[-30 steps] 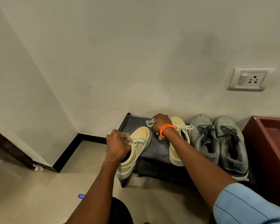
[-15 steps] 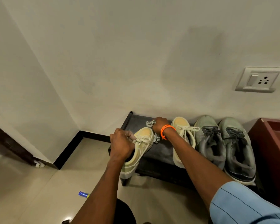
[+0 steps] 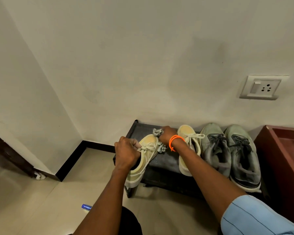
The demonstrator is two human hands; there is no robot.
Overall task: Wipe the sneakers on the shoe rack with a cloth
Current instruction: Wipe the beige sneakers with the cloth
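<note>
Right hand (image 3: 165, 135) fisted (cloth (image 3: 158, 132) bunched)

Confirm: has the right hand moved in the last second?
Yes. The right hand, gripping the cloth, slid slightly toward the camera, judged against the parked yellow sneaker toe.

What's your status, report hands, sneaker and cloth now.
Left hand grips yellow sneaker by the collar. Right hand holds cloth at its toe. Second yellow sneaker and grey pair on rack. Nothing blocking.
</note>
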